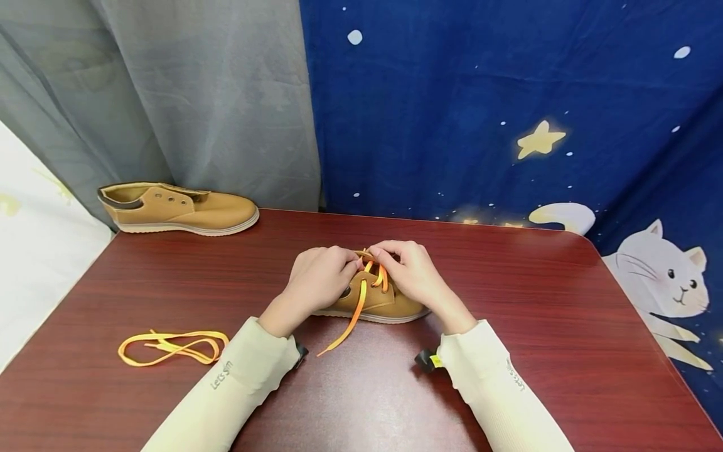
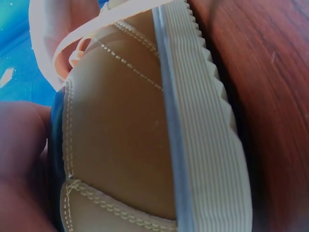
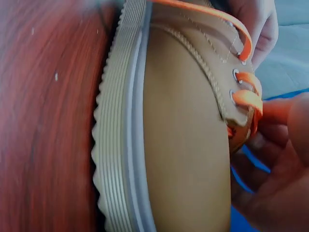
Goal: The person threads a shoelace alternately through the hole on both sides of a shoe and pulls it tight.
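Note:
A tan low shoe (image 1: 403, 306) with a pale ridged sole stands on the table, toe to the right. An orange-yellow shoelace (image 1: 360, 302) runs through its eyelets. One long end of that lace hangs over the near side onto the table. At the top of the opening my left hand (image 1: 322, 273) pinches the lace near the far flap, its fingertips partly hidden. Opposite it, my right hand (image 1: 415, 270) pinches at the lace beside the same flap. In the right wrist view, loops of lace (image 3: 247, 98) cross close to the right fingers (image 3: 277, 112).
A second tan shoe (image 1: 220, 210), without a lace, stands at the table's back left edge. A looped orange-yellow shoelace (image 1: 135, 362) lies beside the left forearm. Grey and blue curtains (image 1: 423, 113) hang behind the dark red table (image 1: 536, 301).

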Action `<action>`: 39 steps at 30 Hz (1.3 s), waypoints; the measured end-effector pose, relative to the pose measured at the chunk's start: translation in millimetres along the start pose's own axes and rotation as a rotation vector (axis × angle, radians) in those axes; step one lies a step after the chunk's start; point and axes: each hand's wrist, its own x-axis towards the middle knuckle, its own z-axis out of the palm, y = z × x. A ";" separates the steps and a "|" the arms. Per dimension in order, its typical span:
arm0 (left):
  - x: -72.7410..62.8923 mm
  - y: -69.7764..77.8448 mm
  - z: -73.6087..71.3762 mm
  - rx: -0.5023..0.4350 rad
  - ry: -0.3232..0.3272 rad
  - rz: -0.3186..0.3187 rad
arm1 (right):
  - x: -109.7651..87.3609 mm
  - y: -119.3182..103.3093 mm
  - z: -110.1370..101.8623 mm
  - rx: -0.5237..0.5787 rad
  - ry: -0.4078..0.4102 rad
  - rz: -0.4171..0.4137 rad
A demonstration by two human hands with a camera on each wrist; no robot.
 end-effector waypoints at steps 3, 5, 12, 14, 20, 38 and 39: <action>-0.7 0.0 0.0 0.006 0.013 -0.013 | 2.3 -0.9 2.9 0.051 -0.011 0.059; -0.7 0.1 0.2 0.014 0.019 -0.019 | 4.1 -0.7 4.5 0.120 -0.027 0.097; 1.2 3.5 4.6 0.046 0.028 -0.007 | 7.3 4.9 1.5 0.405 -0.093 0.247; 0.7 4.7 6.0 0.048 0.029 -0.002 | 8.3 6.8 -0.5 0.408 -0.117 0.263; -0.3 6.6 6.5 0.023 0.038 0.009 | 13.8 11.2 -0.3 0.411 -0.139 0.238; 8.4 -27.2 -8.2 -0.235 0.090 0.160 | 26.3 4.0 -1.1 0.301 -0.152 0.141; 8.6 -28.1 -7.1 -0.239 0.091 0.159 | 27.3 3.1 -1.2 0.293 -0.156 0.139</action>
